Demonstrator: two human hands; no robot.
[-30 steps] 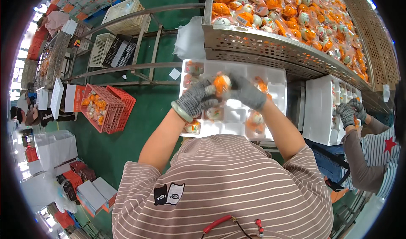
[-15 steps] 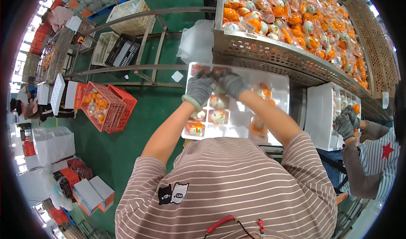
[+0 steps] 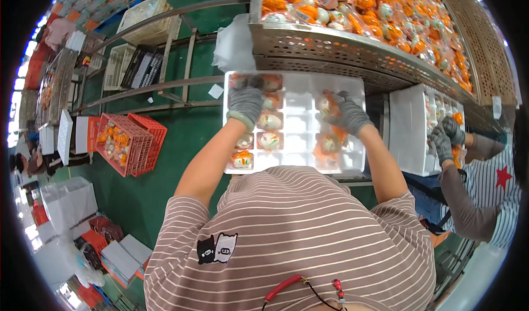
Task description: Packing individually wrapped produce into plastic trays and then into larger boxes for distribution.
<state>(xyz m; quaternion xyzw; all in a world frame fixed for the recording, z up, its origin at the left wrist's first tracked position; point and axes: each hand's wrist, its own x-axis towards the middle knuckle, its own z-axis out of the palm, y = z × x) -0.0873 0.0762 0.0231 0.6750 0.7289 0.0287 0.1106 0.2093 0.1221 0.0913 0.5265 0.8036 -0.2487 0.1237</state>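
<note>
A white foam tray (image 3: pixel 297 159) with compartments holds several bagged white-and-orange round items (image 3: pixel 269 121) at left and middle right. My left hand (image 3: pixel 246 101), in a grey glove, reaches over the tray's upper-left compartments; its fingertips are blurred against the packages there. My right hand (image 3: pixel 350 112), also gloved, grips a bagged item (image 3: pixel 329 103) in the right part of the tray. The centre column of compartments shows mostly bare foam.
Above the tray, a perforated metal bin (image 3: pixel 308 41) is heaped with bagged items. A co-worker's gloved hands (image 3: pixel 443 141) work over another foam box (image 3: pixel 405 134) at right. Metal rails (image 3: pixel 204 80), red crates (image 3: pixel 124 148) and pale crates (image 3: pixel 144 19) are at left.
The orange item held between my hands a second ago is out of that spot. My hands came together at the upper left, then separated, my right hand moving right onto another package.
</note>
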